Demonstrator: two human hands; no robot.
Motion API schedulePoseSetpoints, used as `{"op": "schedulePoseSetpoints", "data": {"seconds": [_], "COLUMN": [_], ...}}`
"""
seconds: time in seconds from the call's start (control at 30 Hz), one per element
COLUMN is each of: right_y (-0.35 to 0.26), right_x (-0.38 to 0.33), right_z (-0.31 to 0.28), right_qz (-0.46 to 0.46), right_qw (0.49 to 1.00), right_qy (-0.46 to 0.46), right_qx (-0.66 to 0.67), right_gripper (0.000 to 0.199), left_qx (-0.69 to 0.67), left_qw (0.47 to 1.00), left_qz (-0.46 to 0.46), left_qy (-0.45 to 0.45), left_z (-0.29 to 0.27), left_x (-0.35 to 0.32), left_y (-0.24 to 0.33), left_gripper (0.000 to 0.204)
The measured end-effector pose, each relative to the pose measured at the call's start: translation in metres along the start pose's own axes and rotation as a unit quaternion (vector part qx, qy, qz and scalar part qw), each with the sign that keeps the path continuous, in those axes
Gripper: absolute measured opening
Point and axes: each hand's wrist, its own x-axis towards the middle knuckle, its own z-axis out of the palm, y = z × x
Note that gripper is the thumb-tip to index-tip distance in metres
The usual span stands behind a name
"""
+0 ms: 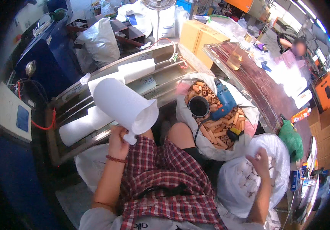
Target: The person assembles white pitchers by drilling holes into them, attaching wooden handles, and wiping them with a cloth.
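Observation:
My left hand (118,141) is closed just below a large white roll (121,101), which is tilted over the long trough. A small white piece (129,138) sticks out from my fingers against the roll's near end. My right hand (262,164) reaches into a white plastic bag (230,184) of small white pieces (247,178); its fingers are partly blurred, and whether they grip a piece is unclear. Beyond that bag, a sack (186,128) holds many orange-brown tubes (218,134), with a blue power drill (224,101) and a dark round cup (198,106) on top.
The long trough (67,153) with metal rods and more white rolls (77,128) lies ahead to the left. A reddish-brown table (249,82) stands on the right, with a green bag (290,140) at its edge. A cardboard box (199,38) and a fan (158,4) are behind. Another person (293,59) sits at far right.

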Motion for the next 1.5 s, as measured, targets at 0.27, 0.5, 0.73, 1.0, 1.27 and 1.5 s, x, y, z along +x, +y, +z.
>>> {"op": "schedulePoseSetpoints", "data": {"seconds": [0.27, 0.5, 0.73, 1.0, 1.27, 1.5], "right_y": [-0.323, -0.359, -0.357, -0.357, -0.348, -0.355], "right_x": [0.025, 0.016, 0.015, 0.031, 0.024, 0.012], "right_z": [0.106, 0.12, 0.115, 0.118, 0.134, 0.123], "right_qz": [-0.441, -0.498, -0.386, -0.291, -0.276, -0.39], "right_qw": [0.868, 0.846, 0.914, 0.935, 0.903, 0.871], "right_qy": [0.034, 0.024, -0.024, -0.129, -0.27, -0.15], "right_qx": [0.227, 0.187, 0.123, 0.157, 0.186, 0.26], "right_gripper": [0.035, 0.036, 0.052, 0.062, 0.031, 0.037], "left_qx": [-0.03, -0.004, 0.017, -0.004, 0.042, 0.067], "left_qw": [0.998, 0.999, 0.998, 0.999, 0.995, 0.991], "left_qz": [-0.056, 0.019, 0.028, 0.018, 0.059, 0.085], "left_qy": [0.029, 0.035, 0.048, 0.026, 0.067, 0.074], "left_z": [0.044, 0.029, 0.035, 0.013, 0.032, 0.037], "left_x": [-0.033, -0.05, -0.052, -0.048, -0.06, -0.068], "left_y": [-0.012, 0.001, -0.002, -0.004, 0.017, 0.015], "left_gripper": [0.014, 0.015, 0.017, 0.018, 0.024, 0.023]}}
